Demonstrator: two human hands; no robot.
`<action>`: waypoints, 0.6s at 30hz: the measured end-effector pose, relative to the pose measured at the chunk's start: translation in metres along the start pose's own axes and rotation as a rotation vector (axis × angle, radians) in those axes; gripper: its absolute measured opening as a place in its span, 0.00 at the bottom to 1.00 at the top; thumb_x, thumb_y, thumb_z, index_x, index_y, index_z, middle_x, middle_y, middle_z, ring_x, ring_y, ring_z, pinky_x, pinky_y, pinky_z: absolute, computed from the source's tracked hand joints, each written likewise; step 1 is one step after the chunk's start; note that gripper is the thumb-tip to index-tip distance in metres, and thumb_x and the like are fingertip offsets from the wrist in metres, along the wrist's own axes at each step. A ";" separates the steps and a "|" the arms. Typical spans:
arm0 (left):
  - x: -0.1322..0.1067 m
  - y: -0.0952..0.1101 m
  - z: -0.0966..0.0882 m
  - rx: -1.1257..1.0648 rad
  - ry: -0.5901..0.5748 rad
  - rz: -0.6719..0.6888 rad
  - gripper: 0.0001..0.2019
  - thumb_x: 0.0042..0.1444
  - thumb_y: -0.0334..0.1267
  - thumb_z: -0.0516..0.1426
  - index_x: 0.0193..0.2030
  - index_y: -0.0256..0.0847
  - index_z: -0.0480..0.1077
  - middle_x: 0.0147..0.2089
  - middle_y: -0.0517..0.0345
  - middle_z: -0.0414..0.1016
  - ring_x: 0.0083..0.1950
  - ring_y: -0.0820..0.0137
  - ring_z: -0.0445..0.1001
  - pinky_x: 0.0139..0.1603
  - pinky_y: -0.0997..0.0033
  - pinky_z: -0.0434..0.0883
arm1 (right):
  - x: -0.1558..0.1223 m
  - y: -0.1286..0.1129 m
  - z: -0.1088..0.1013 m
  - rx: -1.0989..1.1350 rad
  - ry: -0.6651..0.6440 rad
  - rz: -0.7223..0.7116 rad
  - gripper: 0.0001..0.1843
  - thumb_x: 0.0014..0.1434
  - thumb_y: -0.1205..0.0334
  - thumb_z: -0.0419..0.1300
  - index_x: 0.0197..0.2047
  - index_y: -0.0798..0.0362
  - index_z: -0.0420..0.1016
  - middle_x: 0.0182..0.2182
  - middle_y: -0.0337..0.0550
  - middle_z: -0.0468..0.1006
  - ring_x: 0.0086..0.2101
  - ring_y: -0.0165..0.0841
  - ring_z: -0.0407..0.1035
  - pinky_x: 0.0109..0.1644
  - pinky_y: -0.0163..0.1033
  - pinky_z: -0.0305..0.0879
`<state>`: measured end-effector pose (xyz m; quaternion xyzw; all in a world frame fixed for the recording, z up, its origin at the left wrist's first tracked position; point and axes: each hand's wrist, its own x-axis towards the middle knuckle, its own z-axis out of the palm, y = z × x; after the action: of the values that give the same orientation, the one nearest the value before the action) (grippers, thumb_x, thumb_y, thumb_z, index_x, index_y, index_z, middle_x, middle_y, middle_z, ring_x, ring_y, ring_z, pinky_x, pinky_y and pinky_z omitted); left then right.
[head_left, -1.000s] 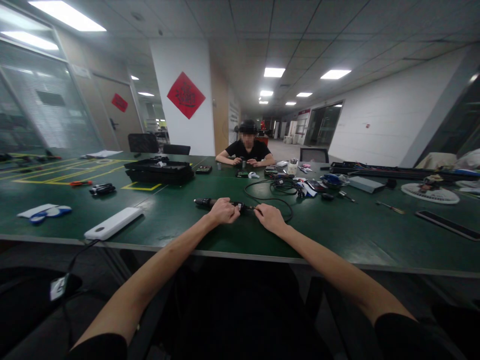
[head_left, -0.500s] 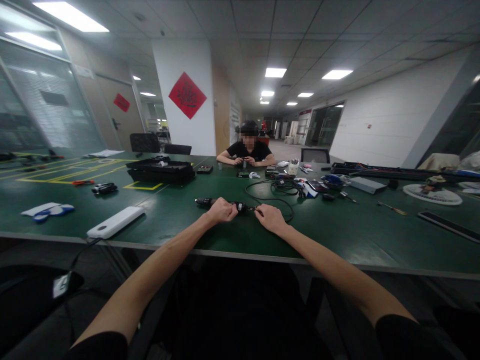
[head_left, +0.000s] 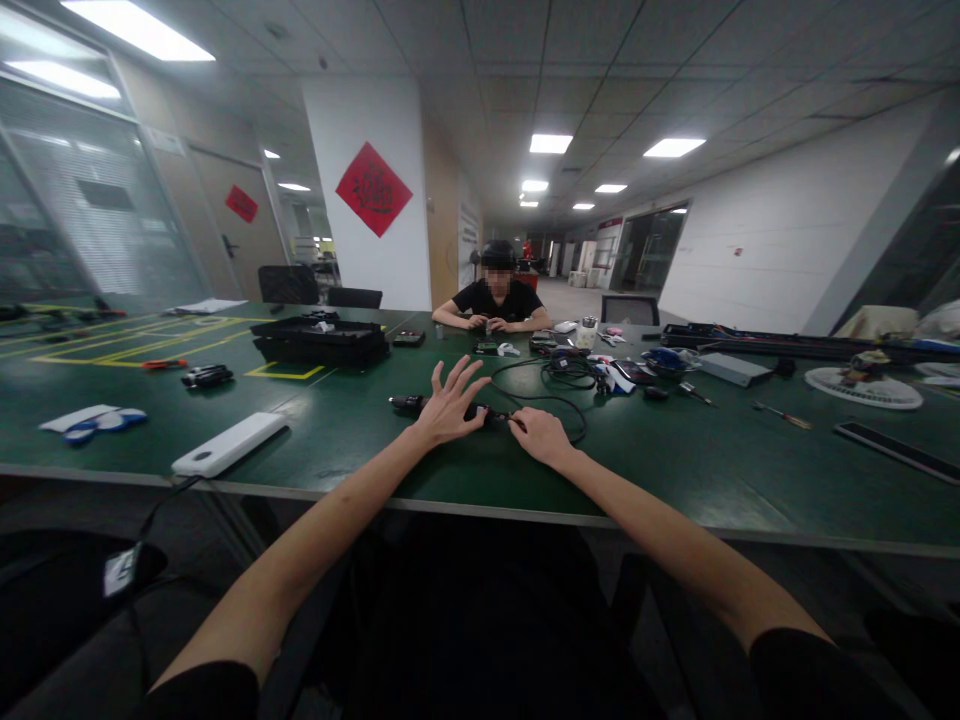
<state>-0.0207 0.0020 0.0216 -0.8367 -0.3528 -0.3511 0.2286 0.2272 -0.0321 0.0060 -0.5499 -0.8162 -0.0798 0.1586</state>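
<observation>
A black cylindrical tool with a metal tip, which looks like an electric screwdriver (head_left: 407,403), lies sideways across the green table, tip to the left. My left hand (head_left: 450,405) is open above its middle, fingers spread and pointing away from me, and covers part of the body. I cannot tell whether the palm or thumb touches it. My right hand (head_left: 541,437) is closed at the tool's right end, its fingers pinching what appears to be the cord end. From there a black cable (head_left: 581,412) curves away in a loop.
Across the table (head_left: 337,450) sits a person (head_left: 495,295), hands around a small object. A white power bank-like box (head_left: 229,443) lies to my left, a black tray (head_left: 322,340) beyond it. Coiled cables (head_left: 566,368), a screwdriver (head_left: 781,414) and a white disc (head_left: 862,388) lie to the right.
My left hand has let go of the tool, going from a closed grip to spread, raised fingers. The tool and my right hand stay in place.
</observation>
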 end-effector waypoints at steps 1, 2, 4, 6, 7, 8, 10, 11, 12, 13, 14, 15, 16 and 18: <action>-0.002 -0.003 0.003 0.007 -0.006 0.001 0.22 0.62 0.49 0.57 0.59 0.42 0.70 0.66 0.42 0.68 0.71 0.45 0.59 0.70 0.35 0.52 | 0.000 0.000 0.000 0.000 0.002 -0.002 0.19 0.75 0.50 0.49 0.50 0.49 0.79 0.47 0.47 0.80 0.44 0.37 0.74 0.44 0.36 0.64; -0.004 -0.006 0.006 0.018 -0.013 0.016 0.17 0.62 0.49 0.57 0.51 0.41 0.74 0.58 0.42 0.74 0.65 0.48 0.67 0.66 0.39 0.58 | 0.000 0.000 -0.001 0.001 0.002 -0.004 0.19 0.75 0.50 0.49 0.49 0.49 0.79 0.47 0.47 0.80 0.44 0.37 0.74 0.43 0.36 0.64; -0.009 -0.013 0.014 0.038 -0.032 0.090 0.15 0.65 0.47 0.54 0.33 0.42 0.74 0.38 0.48 0.79 0.46 0.57 0.76 0.55 0.49 0.67 | 0.000 0.000 -0.001 0.001 -0.004 -0.006 0.19 0.75 0.50 0.50 0.49 0.49 0.79 0.47 0.47 0.80 0.44 0.37 0.74 0.43 0.36 0.64; -0.014 -0.019 0.023 0.027 -0.034 0.173 0.22 0.67 0.43 0.50 0.21 0.42 0.69 0.23 0.54 0.73 0.29 0.67 0.71 0.44 0.58 0.70 | 0.000 0.000 -0.002 0.003 -0.011 -0.007 0.19 0.75 0.50 0.50 0.50 0.49 0.79 0.47 0.48 0.80 0.44 0.37 0.74 0.43 0.37 0.64; -0.017 -0.021 0.026 0.016 -0.019 0.194 0.25 0.68 0.42 0.49 0.18 0.42 0.67 0.20 0.56 0.71 0.23 0.71 0.67 0.39 0.61 0.69 | 0.000 0.000 -0.002 0.005 -0.014 -0.007 0.19 0.75 0.50 0.50 0.50 0.49 0.79 0.47 0.48 0.80 0.44 0.37 0.74 0.43 0.37 0.64; -0.019 -0.023 0.029 0.006 0.000 0.204 0.26 0.68 0.41 0.48 0.16 0.42 0.66 0.17 0.57 0.69 0.20 0.72 0.64 0.34 0.64 0.67 | 0.000 0.000 -0.003 0.007 -0.016 -0.006 0.19 0.75 0.51 0.49 0.50 0.49 0.79 0.47 0.48 0.80 0.44 0.37 0.74 0.43 0.37 0.64; -0.021 -0.024 0.034 -0.011 0.032 0.209 0.27 0.68 0.39 0.48 0.15 0.41 0.65 0.15 0.58 0.68 0.17 0.74 0.62 0.27 0.68 0.63 | 0.000 0.000 -0.003 0.010 -0.015 -0.004 0.19 0.75 0.51 0.49 0.51 0.49 0.79 0.47 0.48 0.80 0.44 0.37 0.74 0.44 0.37 0.65; -0.022 -0.024 0.035 -0.021 0.038 0.210 0.28 0.68 0.39 0.48 0.14 0.40 0.65 0.15 0.57 0.68 0.16 0.74 0.62 0.25 0.70 0.60 | 0.000 0.000 -0.003 0.011 -0.014 -0.004 0.19 0.75 0.51 0.49 0.50 0.49 0.79 0.47 0.47 0.80 0.44 0.37 0.74 0.44 0.37 0.65; -0.022 -0.024 0.035 -0.030 0.041 0.208 0.28 0.68 0.39 0.48 0.14 0.40 0.65 0.15 0.57 0.68 0.16 0.74 0.63 0.23 0.71 0.59 | 0.000 0.000 -0.003 0.012 -0.011 -0.004 0.19 0.75 0.51 0.49 0.50 0.49 0.79 0.47 0.47 0.80 0.44 0.37 0.74 0.44 0.37 0.64; -0.022 -0.025 0.036 -0.037 0.044 0.205 0.28 0.68 0.39 0.48 0.14 0.40 0.65 0.14 0.57 0.67 0.15 0.74 0.63 0.22 0.72 0.57 | 0.000 0.000 -0.003 0.012 -0.009 -0.006 0.19 0.75 0.51 0.50 0.50 0.49 0.79 0.47 0.47 0.80 0.44 0.37 0.74 0.44 0.36 0.64; -0.022 -0.025 0.036 -0.042 0.047 0.203 0.29 0.68 0.39 0.48 0.13 0.40 0.65 0.14 0.57 0.67 0.15 0.74 0.63 0.22 0.72 0.56 | 0.000 0.000 -0.003 0.014 -0.007 -0.009 0.19 0.75 0.51 0.50 0.50 0.49 0.79 0.46 0.47 0.80 0.44 0.37 0.74 0.44 0.36 0.64; -0.022 -0.025 0.036 -0.044 0.049 0.202 0.29 0.68 0.39 0.47 0.13 0.40 0.65 0.14 0.57 0.67 0.15 0.74 0.63 0.21 0.72 0.56 | 0.000 0.000 -0.003 0.014 -0.006 -0.012 0.19 0.75 0.51 0.50 0.49 0.49 0.79 0.46 0.47 0.80 0.44 0.37 0.74 0.44 0.36 0.64; -0.022 -0.024 0.036 -0.040 0.051 0.202 0.29 0.68 0.39 0.47 0.14 0.40 0.65 0.14 0.57 0.67 0.15 0.74 0.63 0.21 0.72 0.56 | 0.000 0.000 -0.003 0.013 -0.006 -0.012 0.19 0.75 0.51 0.50 0.49 0.49 0.79 0.46 0.47 0.80 0.44 0.37 0.74 0.44 0.36 0.64; -0.023 -0.023 0.037 -0.029 0.042 0.203 0.28 0.69 0.39 0.47 0.15 0.40 0.66 0.15 0.57 0.68 0.16 0.73 0.63 0.21 0.72 0.56 | 0.000 -0.001 -0.003 0.001 -0.007 -0.006 0.19 0.75 0.51 0.50 0.50 0.48 0.80 0.47 0.47 0.80 0.44 0.38 0.74 0.44 0.37 0.64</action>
<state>-0.0340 0.0305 -0.0161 -0.8638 -0.2562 -0.3487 0.2581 0.2271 -0.0332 0.0083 -0.5477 -0.8184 -0.0779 0.1556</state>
